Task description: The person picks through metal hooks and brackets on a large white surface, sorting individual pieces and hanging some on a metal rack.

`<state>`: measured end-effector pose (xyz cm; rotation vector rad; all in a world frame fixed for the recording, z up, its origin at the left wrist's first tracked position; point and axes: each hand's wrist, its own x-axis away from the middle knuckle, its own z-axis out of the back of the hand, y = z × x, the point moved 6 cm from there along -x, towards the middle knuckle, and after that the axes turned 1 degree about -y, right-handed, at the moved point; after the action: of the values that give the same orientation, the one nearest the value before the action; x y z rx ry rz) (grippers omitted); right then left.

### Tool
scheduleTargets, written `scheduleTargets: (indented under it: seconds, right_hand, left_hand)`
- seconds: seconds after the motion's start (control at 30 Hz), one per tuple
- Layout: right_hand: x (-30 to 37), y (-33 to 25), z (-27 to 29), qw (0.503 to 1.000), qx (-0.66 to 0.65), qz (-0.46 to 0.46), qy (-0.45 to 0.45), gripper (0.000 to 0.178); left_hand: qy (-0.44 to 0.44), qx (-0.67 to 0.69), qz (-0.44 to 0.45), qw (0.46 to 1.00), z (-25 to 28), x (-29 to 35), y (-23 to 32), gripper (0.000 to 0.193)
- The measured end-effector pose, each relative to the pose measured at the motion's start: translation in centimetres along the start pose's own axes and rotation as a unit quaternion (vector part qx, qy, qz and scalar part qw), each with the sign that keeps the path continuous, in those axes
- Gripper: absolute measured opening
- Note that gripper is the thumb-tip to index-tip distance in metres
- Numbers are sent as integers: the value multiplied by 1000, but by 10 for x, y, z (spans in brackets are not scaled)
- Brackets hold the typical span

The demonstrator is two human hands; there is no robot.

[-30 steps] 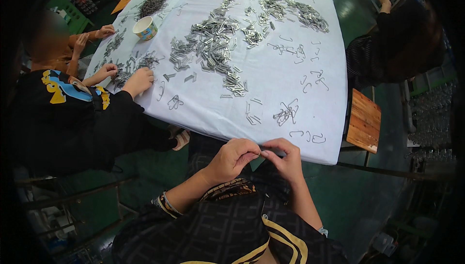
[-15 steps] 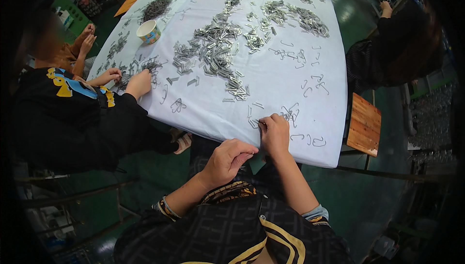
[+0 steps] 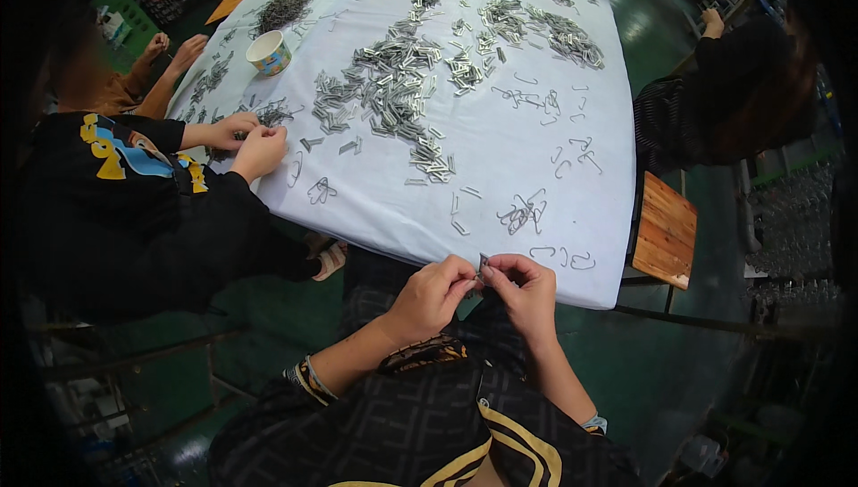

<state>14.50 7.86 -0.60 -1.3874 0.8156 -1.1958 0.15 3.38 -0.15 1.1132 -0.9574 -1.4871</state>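
Note:
My left hand (image 3: 433,298) and my right hand (image 3: 525,298) meet just off the near edge of the white-covered table (image 3: 375,210). Between thumb and finger, my right hand pinches a small grey metal strip (image 3: 483,260). Touching it, my left fingers are closed in a pinch too; whatever they hold is too small to make out. Beyond my hands lie a few loose silver strips (image 3: 458,227) and a tangle of bent wire hooks (image 3: 523,213). More single wire hooks (image 3: 581,260) rest near the right corner.
A large heap of silver strips (image 3: 393,85) spreads over the table's middle. At the far left stand a paper cup (image 3: 269,54) and a dark pile of wire pieces (image 3: 284,10). Co-workers sit at left and right; one's hands (image 3: 255,143) handle small parts. A wooden stool (image 3: 666,228) stands at right.
My right hand has come back from the loose strips to the table edge with a metal strip, meeting my left hand. The neighbour's two hands at left have come together.

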Motion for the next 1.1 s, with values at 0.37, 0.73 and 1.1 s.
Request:
scheduleTargets:
  seconds: [0.37, 0.73, 1.1]
  right_hand:
    - [15, -3, 10, 993, 106, 56, 13, 12]
    - [28, -3, 13, 978, 158, 134, 17, 10]
    - [39, 1, 11, 975, 151, 163, 12, 15]
  left_hand:
    - [-32, -53, 17, 998, -10, -2, 1, 10]
    - [-192, -76, 47, 977, -13, -12, -10, 11]
    - [3, -346, -148, 927, -51, -106, -45, 3]
